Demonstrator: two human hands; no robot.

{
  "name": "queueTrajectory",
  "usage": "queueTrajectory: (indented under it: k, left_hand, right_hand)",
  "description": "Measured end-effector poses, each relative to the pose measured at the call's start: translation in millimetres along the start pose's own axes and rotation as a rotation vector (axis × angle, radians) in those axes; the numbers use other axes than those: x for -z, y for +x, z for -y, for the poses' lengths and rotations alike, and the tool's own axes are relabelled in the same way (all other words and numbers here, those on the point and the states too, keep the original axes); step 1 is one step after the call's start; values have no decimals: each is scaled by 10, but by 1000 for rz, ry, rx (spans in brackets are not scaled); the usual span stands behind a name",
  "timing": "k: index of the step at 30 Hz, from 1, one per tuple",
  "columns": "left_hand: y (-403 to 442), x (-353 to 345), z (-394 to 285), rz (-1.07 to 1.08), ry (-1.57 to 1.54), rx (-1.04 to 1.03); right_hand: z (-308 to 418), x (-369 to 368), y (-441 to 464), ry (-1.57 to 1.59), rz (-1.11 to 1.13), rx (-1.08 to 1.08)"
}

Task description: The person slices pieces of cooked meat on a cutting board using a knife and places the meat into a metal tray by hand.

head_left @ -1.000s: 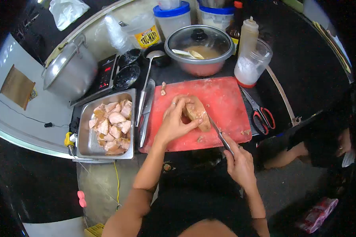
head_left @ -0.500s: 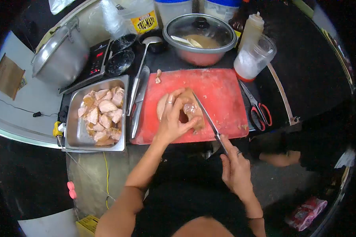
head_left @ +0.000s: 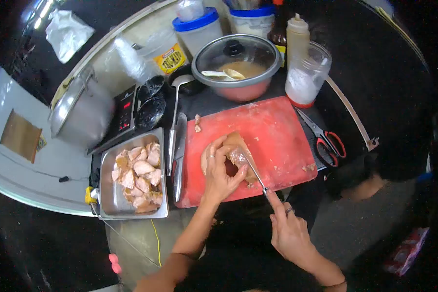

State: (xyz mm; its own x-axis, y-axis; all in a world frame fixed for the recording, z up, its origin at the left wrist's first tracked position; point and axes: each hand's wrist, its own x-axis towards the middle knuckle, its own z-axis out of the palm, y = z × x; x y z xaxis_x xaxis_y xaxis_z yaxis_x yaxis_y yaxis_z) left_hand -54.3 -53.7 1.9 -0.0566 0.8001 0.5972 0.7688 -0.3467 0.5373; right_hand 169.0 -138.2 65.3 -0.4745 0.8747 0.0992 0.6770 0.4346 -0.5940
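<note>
On the red cutting board [head_left: 284,131] lies a piece of cooked, pale meat that looks like chicken [head_left: 235,140]. My left hand [head_left: 221,170] is curled over it, fingertips and thumb pressing on it and hiding part of it. A ring is on one finger. My right hand [head_left: 289,228] grips the handle of a knife [head_left: 256,171], index finger stretched along its top. The blade points away from me, its tip at the meat beside my left fingertips. Two small meat scraps [head_left: 197,124] rest near the board's upper left corner.
Left of the board are a second knife [head_left: 179,170], a ladle [head_left: 173,141] and a metal pan [head_left: 107,194] of cut meat chunks. Behind stands a lidded pot [head_left: 236,87]. Scissors [head_left: 328,141] and a clear container [head_left: 304,85] are at right. Another person's arm [head_left: 367,187] shows at right.
The knife has drawn back toward me, its tip moving from the meat's far edge to beside my left fingertips. My left hand still holds the meat. The whole view has tilted.
</note>
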Motion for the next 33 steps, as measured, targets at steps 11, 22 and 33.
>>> queueTrajectory:
  k: [11, 22, 33]
  left_hand:
    - [14, -61, 92, 4, -83, 122]
    - [329, 84, 48, 209, -58, 97]
    - [313, 97, 22, 305, -65, 102]
  right_hand:
    - [-82, 21, 6, -25, -29, 1]
    - [-264, 64, 35, 69, -123, -37]
    - [-243, 123, -7, 206, 2, -98]
